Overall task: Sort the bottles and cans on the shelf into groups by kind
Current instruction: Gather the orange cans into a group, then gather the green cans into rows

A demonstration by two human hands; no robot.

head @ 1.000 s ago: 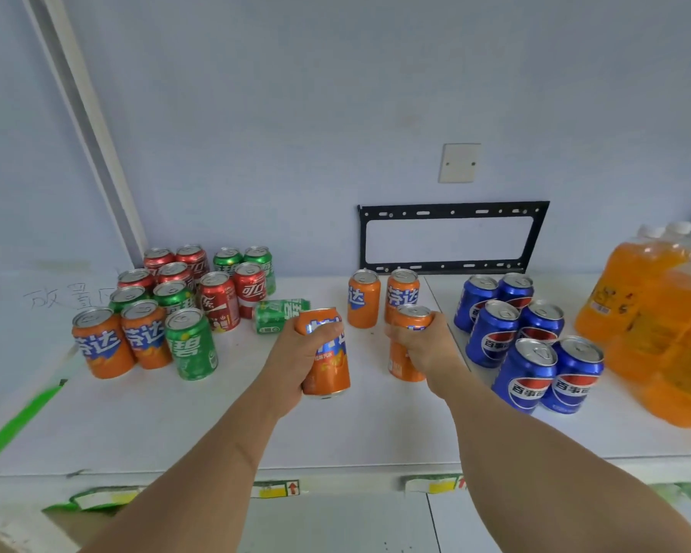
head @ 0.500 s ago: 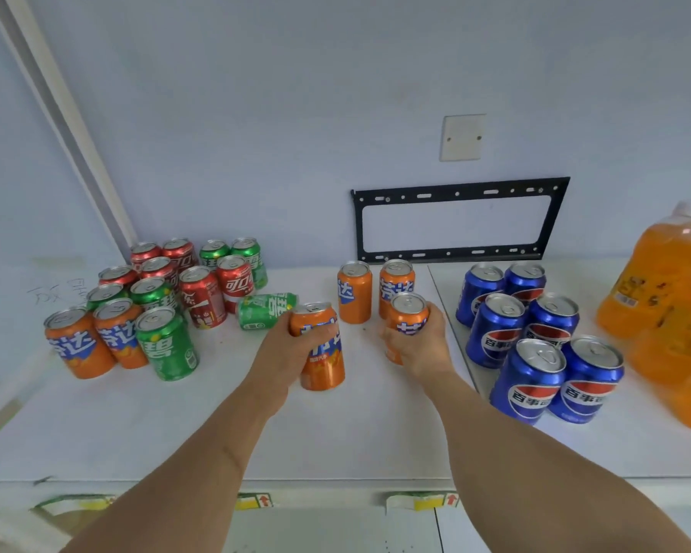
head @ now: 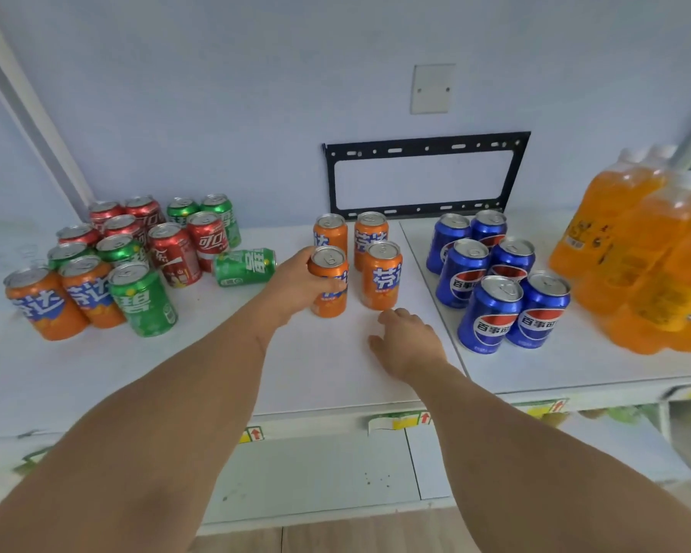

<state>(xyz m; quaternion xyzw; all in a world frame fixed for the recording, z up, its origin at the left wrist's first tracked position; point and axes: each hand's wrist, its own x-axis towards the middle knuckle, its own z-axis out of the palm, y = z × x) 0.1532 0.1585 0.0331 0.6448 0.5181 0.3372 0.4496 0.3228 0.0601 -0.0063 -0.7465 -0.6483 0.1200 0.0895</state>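
Left hand (head: 296, 283) wraps round an orange can (head: 328, 282), front-left of a four-can orange block mid-shelf; the can stands upright on the shelf (head: 176, 373). Front-right orange can (head: 381, 275) is just beside it, two more orange cans (head: 352, 237) behind. Right hand (head: 409, 345) is empty, fingers loosely spread, low over the shelf just in front of the block, apart from the cans. Blue cans (head: 495, 273) stand grouped to the right, orange bottles (head: 647, 257) at far right. Left cluster is mixed: red cans (head: 168, 249), green cans (head: 142, 299), two orange cans (head: 64, 299) at its front. One green can (head: 245, 267) lies on its side between that cluster and the orange block.
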